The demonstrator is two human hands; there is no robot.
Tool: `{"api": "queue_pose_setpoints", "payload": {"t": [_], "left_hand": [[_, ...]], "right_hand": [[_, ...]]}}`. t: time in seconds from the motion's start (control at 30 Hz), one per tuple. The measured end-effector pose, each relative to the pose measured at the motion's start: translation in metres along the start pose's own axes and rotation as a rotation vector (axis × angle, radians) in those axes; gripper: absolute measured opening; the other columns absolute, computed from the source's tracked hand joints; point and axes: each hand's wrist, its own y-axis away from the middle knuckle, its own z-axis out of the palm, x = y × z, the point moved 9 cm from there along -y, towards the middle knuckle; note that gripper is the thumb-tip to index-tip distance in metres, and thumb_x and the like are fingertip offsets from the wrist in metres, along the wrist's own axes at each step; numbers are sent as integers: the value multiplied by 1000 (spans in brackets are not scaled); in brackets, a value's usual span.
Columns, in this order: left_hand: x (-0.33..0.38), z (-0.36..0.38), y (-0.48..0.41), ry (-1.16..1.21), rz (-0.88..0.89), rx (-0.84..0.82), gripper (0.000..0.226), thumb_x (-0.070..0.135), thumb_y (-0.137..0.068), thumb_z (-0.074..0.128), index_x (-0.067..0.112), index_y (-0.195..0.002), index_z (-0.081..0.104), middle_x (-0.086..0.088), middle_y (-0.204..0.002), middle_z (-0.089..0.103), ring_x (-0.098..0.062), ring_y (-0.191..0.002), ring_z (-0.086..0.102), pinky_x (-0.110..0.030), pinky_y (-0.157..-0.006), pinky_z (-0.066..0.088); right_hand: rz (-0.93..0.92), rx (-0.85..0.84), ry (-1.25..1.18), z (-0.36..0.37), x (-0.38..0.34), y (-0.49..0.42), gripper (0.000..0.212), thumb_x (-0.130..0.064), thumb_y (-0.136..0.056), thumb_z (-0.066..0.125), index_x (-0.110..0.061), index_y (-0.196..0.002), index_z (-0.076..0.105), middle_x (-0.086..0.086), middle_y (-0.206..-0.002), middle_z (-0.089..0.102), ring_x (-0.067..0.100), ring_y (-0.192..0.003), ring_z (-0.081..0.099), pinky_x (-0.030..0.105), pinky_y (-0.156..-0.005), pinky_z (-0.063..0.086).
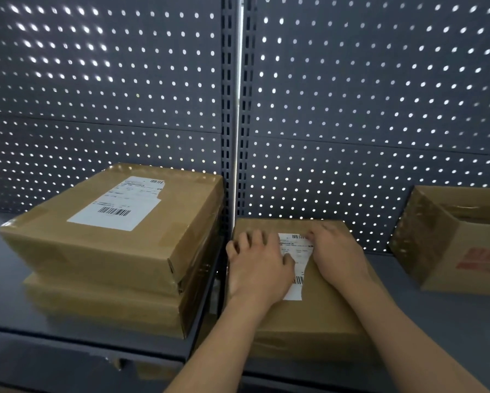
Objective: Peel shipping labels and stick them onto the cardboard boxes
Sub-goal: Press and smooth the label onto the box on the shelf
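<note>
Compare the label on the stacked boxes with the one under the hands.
The stacked label lies untouched and fully visible; the pressed label is partly covered by the left hand and right hand. The stacked label tops a two-box pile; the pressed label sits on a single lower box. Both are white with barcodes.

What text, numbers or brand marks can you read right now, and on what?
Nothing can be quoted; all print is too blurred.
Left label on the top stacked box: barcodes, small print, unreadable.
Middle label on the middle box, under the left hand and right hand: barcodes, small print, unreadable.
Open box at right: red print, blurred, unreadable.
</note>
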Motion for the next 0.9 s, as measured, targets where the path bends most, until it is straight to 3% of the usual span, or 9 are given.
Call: {"api": "queue_pose_setpoints", "payload": {"t": [0.27, 0.43, 0.6, 0.8, 0.9], "left_hand": [[0, 0, 1, 12, -3, -4, 41, 44, -97, 34, 21, -129, 45, -7, -140, 42, -31, -125, 33, -50, -105, 25], [0, 0, 1, 7, 0, 2, 43, 44, -97, 33, 21, -131, 43, -8, -140, 42, -31, -126, 33, -50, -105, 25], [0, 0, 2, 19, 6, 6, 42, 44, -97, 34, 21, -131, 44, -8, -139, 42, -31, -124, 33, -50, -105, 25], [-1, 0, 1, 10, 6, 8, 43, 44, -97, 34, 20, -132, 43, -9, -139, 42, -32, -125, 33, -51, -105, 25], [0, 0, 1, 12, 5, 8, 43, 44, -97, 34, 20, -133, 43, -9, -140, 41, -32, -126, 33, -51, -106, 24]], "right_hand": [[5, -35, 22, 6, 2, -4, 25, -30, -101, 39, -21, -105, 62, -1, -98, 62, 23, -92, 57, 36, -72, 50], [14, -17, 62, 7, 1, -3, 19, -22, -96, 44, -21, -96, 63, -2, -94, 62, 21, -85, 56, 35, -68, 51], [74, 17, 40, 3, 7, -1, 24, -11, -92, 46, -17, -109, 63, 1, -106, 63, 24, -99, 57, 32, -71, 41], [72, 16, 0, 4, 7, -1, 24, -18, -97, 47, -22, -112, 65, -1, -111, 63, 24, -105, 55, 32, -71, 38], [69, -4, 5, 4, 5, -1, 24, -24, -99, 45, -20, -112, 64, 2, -109, 62, 27, -102, 56, 34, -73, 44]]}}
